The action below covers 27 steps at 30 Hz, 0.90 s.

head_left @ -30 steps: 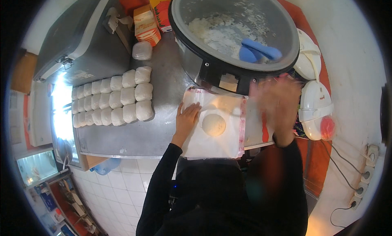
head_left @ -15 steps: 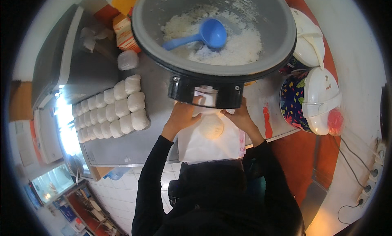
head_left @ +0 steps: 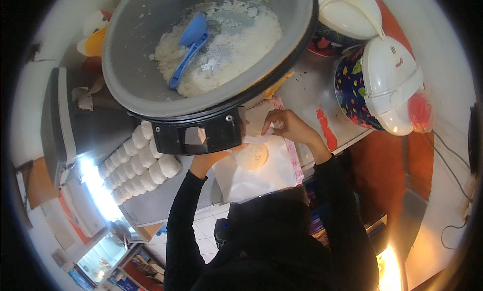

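Where the head view is looking down: a person in black sleeves is standing at the near edge of a metal counter [head_left: 319, 102].
Pale round mound [head_left: 251, 156]: it is sitting on the white paper [head_left: 256, 181], between the two hands and toward the paper's far side.
White paper: it is lying flat at the counter's near edge, its right margin showing pink print, its far edge lifting.
Right hand [head_left: 293, 126]: it is reaching in from the right, fingers curling and thumb nearly meeting them, pinching the lifted far edge of the paper.
Left hand [head_left: 204, 161]: it is resting just left of the mound; the pot's handle is hiding most of its fingers, so I cannot tell how open they are or what they are holding.
Big pot [head_left: 211, 109]: it is looming on the far side, its black handle [head_left: 168, 144] jutting toward the person.
Inside the pot: white rice [head_left: 241, 44] is covering the bottom, and a blue ladle [head_left: 193, 30] is lying on it.
White packages [head_left: 146, 168]: they are standing in close rows on the left.
White-lidded container [head_left: 392, 79]: it is standing on the right, its dark side showing coloured leaves.
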Motion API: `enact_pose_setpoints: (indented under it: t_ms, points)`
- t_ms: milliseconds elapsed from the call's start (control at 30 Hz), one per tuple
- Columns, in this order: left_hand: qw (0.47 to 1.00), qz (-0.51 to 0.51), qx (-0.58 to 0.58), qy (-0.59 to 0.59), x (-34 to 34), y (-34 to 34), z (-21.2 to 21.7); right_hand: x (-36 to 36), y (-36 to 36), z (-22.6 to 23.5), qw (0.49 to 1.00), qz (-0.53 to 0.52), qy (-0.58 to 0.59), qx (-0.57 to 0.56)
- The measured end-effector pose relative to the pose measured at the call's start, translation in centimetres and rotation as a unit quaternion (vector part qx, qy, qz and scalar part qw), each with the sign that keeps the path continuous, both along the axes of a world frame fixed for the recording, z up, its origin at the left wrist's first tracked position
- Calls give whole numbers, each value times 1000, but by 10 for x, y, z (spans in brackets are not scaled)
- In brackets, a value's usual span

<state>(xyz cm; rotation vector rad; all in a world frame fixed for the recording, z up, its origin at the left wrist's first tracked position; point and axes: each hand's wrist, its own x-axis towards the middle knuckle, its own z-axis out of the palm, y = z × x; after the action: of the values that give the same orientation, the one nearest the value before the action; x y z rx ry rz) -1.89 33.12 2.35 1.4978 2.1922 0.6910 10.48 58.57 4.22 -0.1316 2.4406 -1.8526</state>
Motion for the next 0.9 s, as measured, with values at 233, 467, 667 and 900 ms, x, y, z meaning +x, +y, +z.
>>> enact_pose_setpoints:
  t_ms: [233,467,667,900]
  points:
    - [938,-84,-259,-215,1,55,82,15,-12,-8,954,-255,-130,89]
    - [943,-180,-163,-226,1,39,24,98,-70,8,932,-315,-153,96]
    - [948,-178,-148,-220,39,33,58,141,-90,2,937,-337,-94,21]
    - [976,-112,-85,-165,63,18,52,153,-98,37,956,-243,-147,-73]
